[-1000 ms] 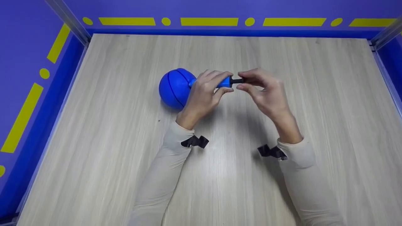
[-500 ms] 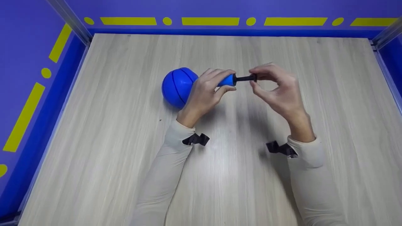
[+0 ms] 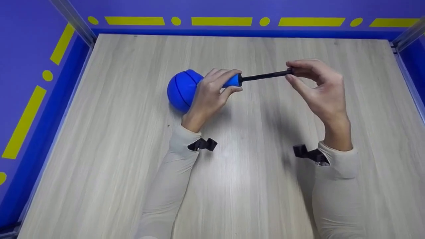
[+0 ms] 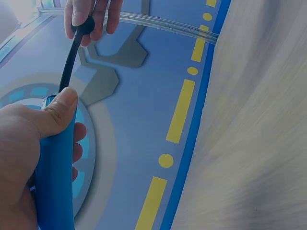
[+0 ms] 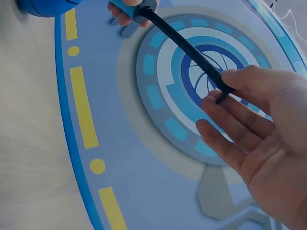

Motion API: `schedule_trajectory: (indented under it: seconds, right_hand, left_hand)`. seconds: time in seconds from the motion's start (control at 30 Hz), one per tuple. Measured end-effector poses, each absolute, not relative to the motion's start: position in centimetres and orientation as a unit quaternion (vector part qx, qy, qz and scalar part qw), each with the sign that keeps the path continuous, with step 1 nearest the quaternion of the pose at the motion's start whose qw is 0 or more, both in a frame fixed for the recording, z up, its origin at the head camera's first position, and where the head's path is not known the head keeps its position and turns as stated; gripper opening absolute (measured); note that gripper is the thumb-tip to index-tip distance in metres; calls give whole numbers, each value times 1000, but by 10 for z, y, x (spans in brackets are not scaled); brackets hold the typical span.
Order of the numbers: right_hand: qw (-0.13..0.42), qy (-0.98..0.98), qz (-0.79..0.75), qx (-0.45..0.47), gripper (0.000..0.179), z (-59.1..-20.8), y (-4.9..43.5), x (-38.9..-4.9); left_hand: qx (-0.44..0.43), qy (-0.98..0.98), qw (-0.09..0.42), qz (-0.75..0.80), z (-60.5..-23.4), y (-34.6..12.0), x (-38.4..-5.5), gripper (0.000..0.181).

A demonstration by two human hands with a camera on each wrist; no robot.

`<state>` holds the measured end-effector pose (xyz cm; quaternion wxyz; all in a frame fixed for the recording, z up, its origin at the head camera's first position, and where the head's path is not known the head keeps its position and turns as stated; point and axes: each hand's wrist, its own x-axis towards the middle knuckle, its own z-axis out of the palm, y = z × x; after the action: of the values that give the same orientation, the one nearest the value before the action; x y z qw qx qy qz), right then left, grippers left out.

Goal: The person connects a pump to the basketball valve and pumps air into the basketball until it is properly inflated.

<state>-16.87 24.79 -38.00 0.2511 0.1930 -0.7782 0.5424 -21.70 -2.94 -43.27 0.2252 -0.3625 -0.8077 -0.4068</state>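
A blue hand pump (image 4: 56, 167) is held in the air by the left hand (image 3: 209, 94), whose fingers and thumb wrap its barrel. From the barrel's right end a long black rod (image 3: 265, 76) sticks out, slanting slightly upward. The right hand (image 3: 323, 88) pinches the rod's dark end between thumb and fingertips; the other fingers are spread loosely in the right wrist view. Left of the left hand is a blue ball (image 3: 182, 91) with black lines, partly hidden behind that hand. How the pump's left end meets the ball is hidden in the head view.
A light wood-grain table (image 3: 239, 186) lies beneath both arms. Blue-purple panels (image 3: 225, 8) with yellow marks stand along its back and sides, with metal posts at the corners. Small black devices (image 3: 202, 144) sit on both wrists.
The right hand has moved to the right and slightly up, drawing the black rod much farther out of the barrel. The left hand and ball have stayed nearly in place.
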Motion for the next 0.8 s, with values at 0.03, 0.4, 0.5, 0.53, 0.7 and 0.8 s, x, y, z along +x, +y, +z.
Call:
schedule_trajectory:
  seconds: [0.03, 0.4, 0.5, 0.53, 0.7, 0.8]
  right_hand:
    - [250, -780, 540, 194, 30, -380, 249, -169]
    - [245, -782, 527, 225, 31, -392, 234, -175]
    - [227, -779, 538, 230, 30, -397, 223, -176]
    - [221, -777, 543, 231, 30, -399, 219, -177]
    - [198, -766, 558, 250, 30, -410, 204, -182]
    - [196, -769, 550, 262, 30, -414, 200, -183]
  left_hand:
    - [-362, -809, 223, -406, -432, -29, -217, 38]
    - [-358, -813, 219, -404, -433, -23, -214, 38]
    - [-357, -810, 222, -409, -434, -20, -213, 39]
    - [-357, -810, 222, -410, -434, -19, -212, 39]
    - [-361, -809, 216, -410, -434, -15, -211, 39]
    - [-364, -811, 213, -405, -435, -14, -210, 39]
